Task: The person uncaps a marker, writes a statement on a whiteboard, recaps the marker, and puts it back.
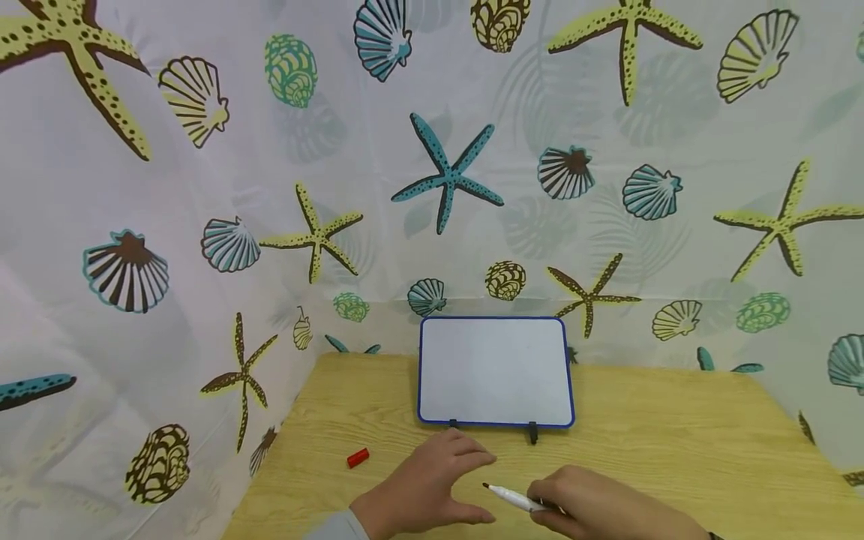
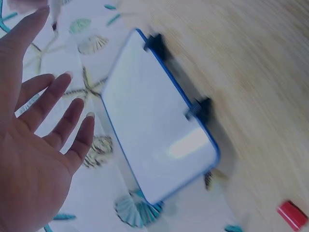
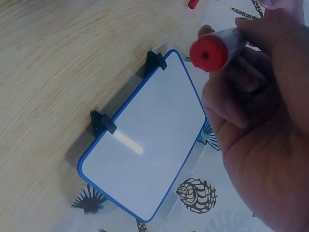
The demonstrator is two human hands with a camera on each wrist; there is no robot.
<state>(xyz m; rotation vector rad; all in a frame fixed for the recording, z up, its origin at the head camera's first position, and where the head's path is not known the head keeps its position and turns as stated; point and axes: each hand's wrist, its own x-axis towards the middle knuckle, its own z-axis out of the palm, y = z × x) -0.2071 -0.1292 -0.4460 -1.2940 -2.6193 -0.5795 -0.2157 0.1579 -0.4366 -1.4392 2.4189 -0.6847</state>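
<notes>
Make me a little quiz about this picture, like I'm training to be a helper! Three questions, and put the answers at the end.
1. Which hand holds the white marker?
2. True or false: the red cap lies on the wooden table, off the marker's tip.
3. How many black supports show along the lower edge of the whiteboard?
A) one
B) two
C) four

Key:
1. The right hand.
2. True.
3. B.
</notes>
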